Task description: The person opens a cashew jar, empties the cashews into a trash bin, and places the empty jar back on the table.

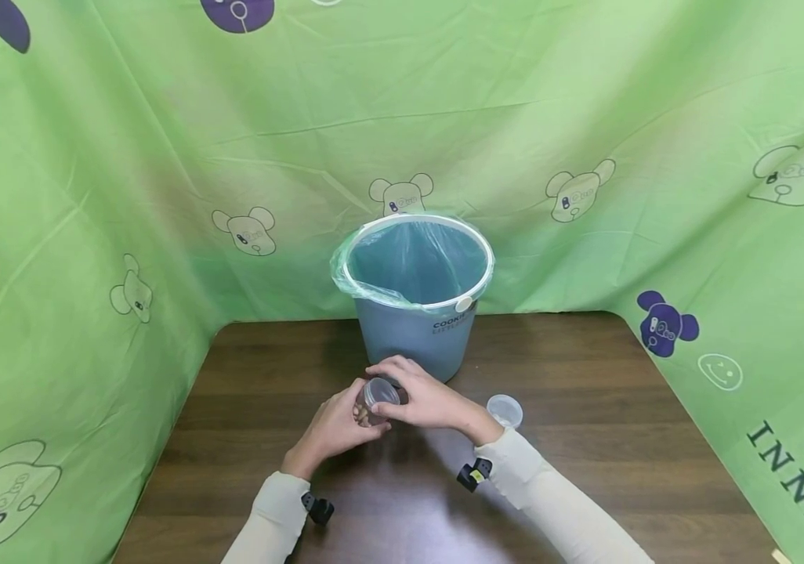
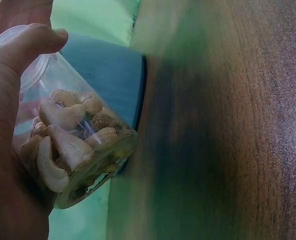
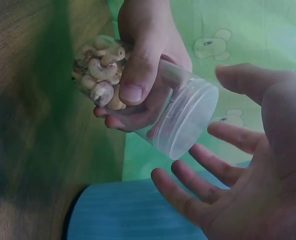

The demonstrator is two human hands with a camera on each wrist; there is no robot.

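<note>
A clear plastic jar (image 2: 78,77) holds several cashew nuts (image 3: 102,72), gathered toward its base. My left hand (image 1: 335,429) grips the jar around its side, the thumb lying across the wall. The jar leans, its translucent screw lid (image 3: 194,119) on top. Around that lid my right hand (image 1: 430,399) spreads its fingers and thumb; in the right wrist view they stand close to the lid without curling round it. Whether a fingertip touches the lid is hard to tell.
A blue bucket (image 1: 409,333) lined with a thin plastic bag stands just behind the hands. Right of the right wrist, a small round translucent container (image 1: 505,410) sits on the brown wooden table (image 1: 585,392). Green printed cloth (image 1: 303,133) hangs around the table's back and sides.
</note>
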